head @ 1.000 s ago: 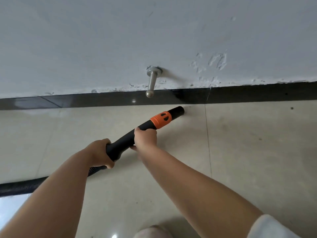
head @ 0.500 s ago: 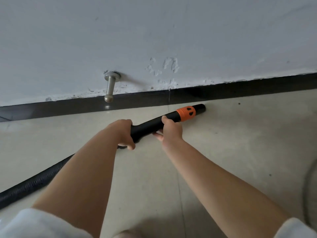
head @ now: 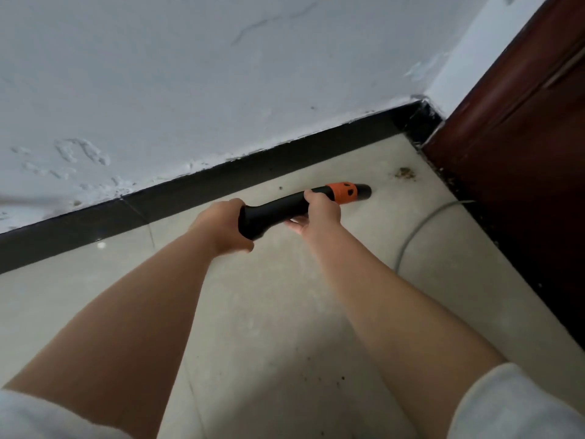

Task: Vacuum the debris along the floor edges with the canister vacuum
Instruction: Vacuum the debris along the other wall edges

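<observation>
Pointing toward the room corner, the black vacuum nozzle (head: 278,207) is held low over the beige tiled floor (head: 269,312) by both hands. The rear end of the nozzle is gripped by the left hand (head: 221,228), fingers curled round it. The nozzle is clasped farther forward by the right hand (head: 318,210), just behind the orange collar (head: 343,192). The open tip (head: 364,190) is seen near a small pile of brownish debris (head: 405,173), which lies apart from it, close to the dark red door (head: 522,137). A black baseboard (head: 221,182) is seen under the white wall (head: 190,74). A grey cord (head: 421,226) is laid across the floor beside the door. Dark specks (head: 319,375) are scattered on the floor nearer the person.
</observation>
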Available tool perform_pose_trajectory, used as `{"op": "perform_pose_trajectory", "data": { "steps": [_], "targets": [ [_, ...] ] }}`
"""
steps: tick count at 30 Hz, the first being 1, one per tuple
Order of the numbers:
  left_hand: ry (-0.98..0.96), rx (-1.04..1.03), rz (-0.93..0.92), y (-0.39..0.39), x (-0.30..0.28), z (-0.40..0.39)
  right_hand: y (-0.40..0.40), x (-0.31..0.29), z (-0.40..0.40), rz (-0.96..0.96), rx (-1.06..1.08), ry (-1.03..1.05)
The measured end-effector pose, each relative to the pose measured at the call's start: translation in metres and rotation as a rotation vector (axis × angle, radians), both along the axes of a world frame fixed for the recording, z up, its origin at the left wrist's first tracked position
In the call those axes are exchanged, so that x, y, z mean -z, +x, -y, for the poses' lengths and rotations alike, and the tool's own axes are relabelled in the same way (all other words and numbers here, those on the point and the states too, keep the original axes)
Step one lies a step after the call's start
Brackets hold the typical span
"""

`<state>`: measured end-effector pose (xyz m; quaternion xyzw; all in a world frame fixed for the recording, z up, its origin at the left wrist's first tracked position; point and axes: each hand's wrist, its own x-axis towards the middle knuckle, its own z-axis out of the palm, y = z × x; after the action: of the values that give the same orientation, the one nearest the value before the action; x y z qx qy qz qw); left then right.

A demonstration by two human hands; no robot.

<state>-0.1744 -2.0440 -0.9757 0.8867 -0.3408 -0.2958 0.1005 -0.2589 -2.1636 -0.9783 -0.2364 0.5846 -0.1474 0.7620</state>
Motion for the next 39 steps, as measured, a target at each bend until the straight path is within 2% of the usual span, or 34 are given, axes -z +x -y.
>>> {"op": "perform_pose_trajectory", "data": {
  "steps": [9,18,25,31,39],
  "targets": [
    [-0.113,0.087,0.028,-0.042,0.017,0.078,-0.037,0.011,0.085,-0.051,0.047,-0.089],
    [-0.159,0.059,0.031,-0.067,0.021,0.118,-0.049,0.003,0.126,-0.146,0.022,-0.125],
    [-0.243,0.026,0.032,-0.064,0.022,0.105,-0.043,-0.001,0.119,-0.134,-0.054,-0.193],
    [-0.239,-0.013,0.143,-0.049,0.021,0.082,-0.022,-0.010,0.104,-0.053,-0.157,-0.141],
    [-0.177,0.126,0.184,-0.052,0.022,0.081,-0.028,0.004,0.108,-0.072,-0.118,-0.058]
  ]
}}
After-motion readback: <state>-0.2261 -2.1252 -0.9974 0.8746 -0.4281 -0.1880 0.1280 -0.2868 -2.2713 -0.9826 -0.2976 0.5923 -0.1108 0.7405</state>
